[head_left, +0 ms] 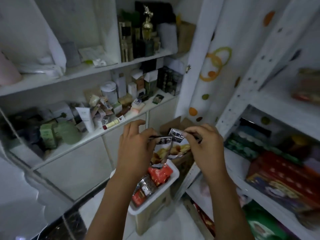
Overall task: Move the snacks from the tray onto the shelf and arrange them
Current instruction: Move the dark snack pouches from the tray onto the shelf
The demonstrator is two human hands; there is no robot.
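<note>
Snack packets [166,149]: two, overlapping, held up in the air between both hands, directly above the tray [175,173].

Head view, single camera.
- Left hand [134,144]: I read thumb and forefinger pinched on the top edge of the left-hand packet; the remaining fingers are curled loosely above it and hold nothing.
- Right hand [204,146]: fingertips pinched on the top edge of the right-hand packet, the one with a white label in dark characters.
- Both packets hang down from those pinches; printed fronts show glossy brown-yellow food. Lower edges are clear of the tray.
- Tray is white, low in frame; red packets [160,174] and one clear-fronted packet still lie in it.
- Shelf [239,168], white, on the right, just beside the right hand. A large red box [285,174] already lies on it.
- Open cardboard box [174,123] behind the packets.
- Left: white cabinet [69,149] crowded with small boxes and tubes; gold trophy [147,23] in an upper compartment.
- Image dim, edges blurred; I cannot read the smaller labels.
</note>
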